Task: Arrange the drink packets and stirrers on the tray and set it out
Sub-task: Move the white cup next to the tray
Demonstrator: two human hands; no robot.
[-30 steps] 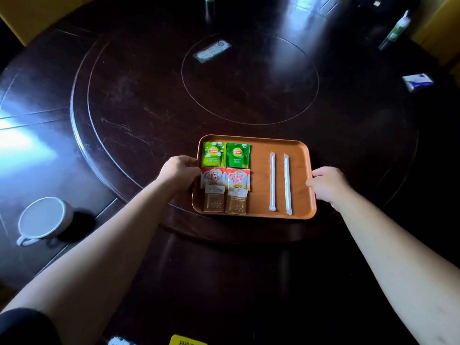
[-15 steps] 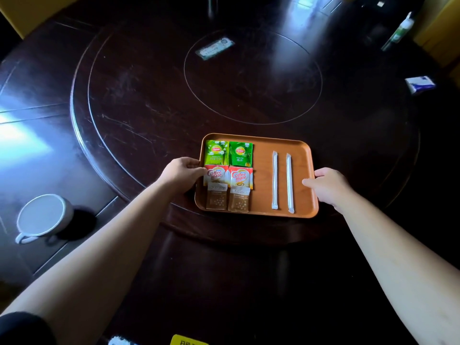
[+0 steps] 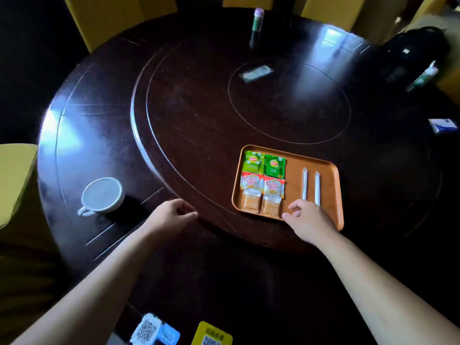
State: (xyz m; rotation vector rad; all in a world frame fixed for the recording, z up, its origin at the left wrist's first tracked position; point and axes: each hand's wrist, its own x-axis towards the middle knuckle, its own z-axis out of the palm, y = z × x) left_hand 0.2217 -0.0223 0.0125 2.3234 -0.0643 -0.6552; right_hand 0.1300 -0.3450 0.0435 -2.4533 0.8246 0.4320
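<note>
Tray [image 3: 331, 195] placement on the raised turning ring [image 3: 199, 135] of the dark round table [image 3: 74, 125] looks close to finished, and the step in hand is judged to be a last nudge or a letting-go. The right hand [image 3: 307, 221] is seen over the tray's near edge, fingers loosely spread and closed on nothing, its fingertips [image 3: 293, 206] just beside the near ends of the two stirrers [image 3: 310, 186]. The left hand [image 3: 171, 215] is held well apart from the tray, at the ring's near rim, loosely curled and empty.

Six packets are laid in a tidy block on the tray's left half: two green tea packets [image 3: 263, 164] farthest away, two red-and-white creamer packets [image 3: 262, 184] in the middle, two brown sugar packets [image 3: 261, 205] nearest. The stirrers lie parallel on the right half.

For a clean finish, any push is best applied to the rim alone, low and slow, so that the light packets are not shifted and the stirrers are not rolled. A white cup [image 3: 102, 196] stands to the left, well apart from the tray.
</note>
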